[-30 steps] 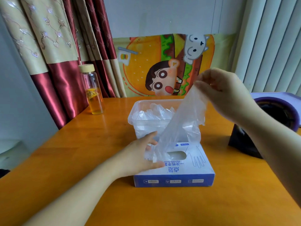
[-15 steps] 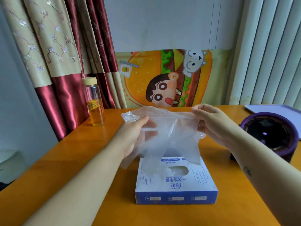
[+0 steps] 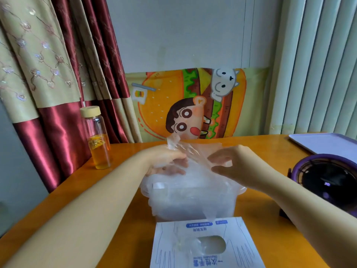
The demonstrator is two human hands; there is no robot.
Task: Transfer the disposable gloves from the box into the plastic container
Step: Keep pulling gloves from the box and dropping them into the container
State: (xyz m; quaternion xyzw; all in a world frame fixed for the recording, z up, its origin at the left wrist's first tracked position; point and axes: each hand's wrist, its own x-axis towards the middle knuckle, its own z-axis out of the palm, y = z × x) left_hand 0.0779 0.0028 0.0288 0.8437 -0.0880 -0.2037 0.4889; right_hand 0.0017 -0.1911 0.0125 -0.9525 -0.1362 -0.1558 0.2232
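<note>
The thin transparent plastic glove point(image 3: 193, 151) now hangs lower, over the clear rectangular plastic container point(image 3: 146, 192); your left hand point(image 3: 166, 161) and right hand point(image 3: 229, 165) pinch its limp, slippery film. Grip the edge.

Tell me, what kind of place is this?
Probably a room in someone's home: red and beige curtains, a cartoon burger cloth against the wall, and a wooden table with a drink bottle.

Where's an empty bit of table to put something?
Bare orange wood: between the tall glass bottle and the clear plastic container, and between that container and the purple round fan. Crowded: the middle, with left hand, right hand, clear glove and white box.
</note>
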